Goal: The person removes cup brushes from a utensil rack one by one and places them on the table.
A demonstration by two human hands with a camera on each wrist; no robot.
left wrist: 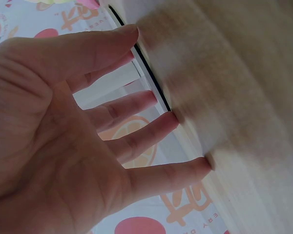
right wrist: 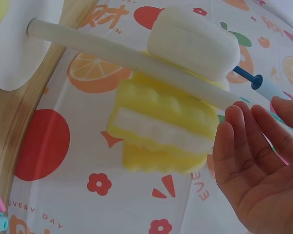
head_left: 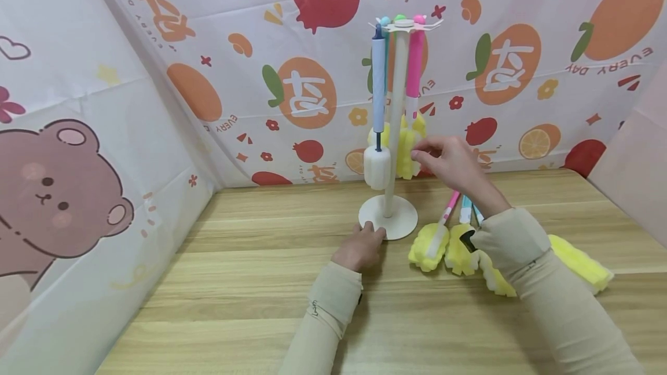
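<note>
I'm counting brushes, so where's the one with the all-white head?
In the head view, the brush hangs on the left of the stand, above the left hand.

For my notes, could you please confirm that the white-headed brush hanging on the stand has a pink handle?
Not quite: the head view shows that its handle is light blue, not pink; the white-headed brush does hang on the stand.

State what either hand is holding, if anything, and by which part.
Nothing is held: the left hand rests at the stand's base; the right hand is beside a hanging yellow sponge.
</note>
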